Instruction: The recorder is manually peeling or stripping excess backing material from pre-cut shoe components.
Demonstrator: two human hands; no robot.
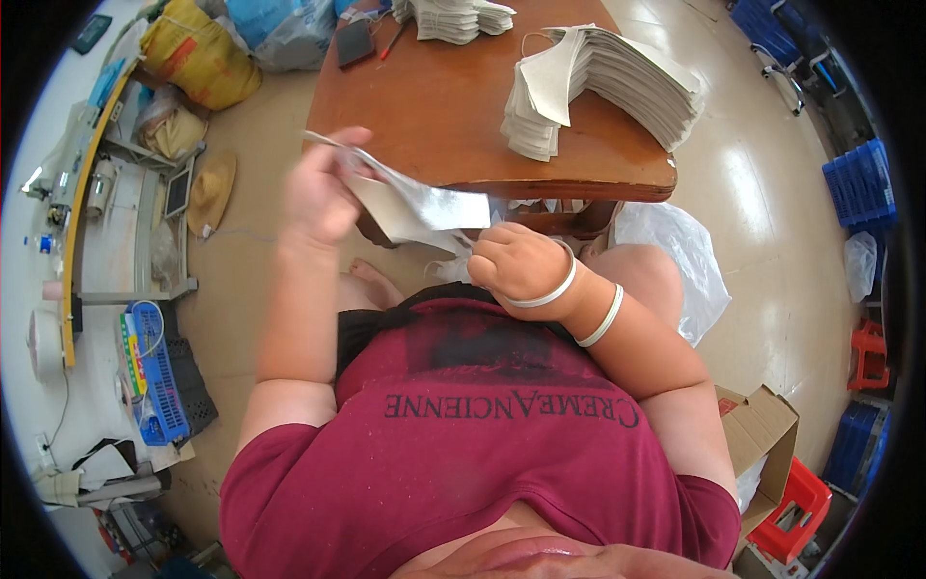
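Note:
My left hand [323, 188], somewhat blurred, is raised in front of the table with its fingers closed on a thin, bent sheet piece [444, 205]. The piece has a shiny whitish face, and a cream-coloured flap [391, 214] hangs below it. At the sheet's right end is my right hand [521, 261], its fingers curled in. What those fingers hold, if anything, is hidden. White bands [600, 317] circle my right wrist and forearm. Beyond my hands, a tall curved stack of cream cut pieces [627, 87] stands on the brown wooden table [434, 116].
At the table's far side lie a smaller stack of cut pieces [453, 19], a dark square box [355, 44] and a red pen [393, 41]. Clear plastic [675, 256] lies right of my knee. A cardboard box [762, 434] and red stool [796, 511] stand at right; a straw hat [212, 191] is at left.

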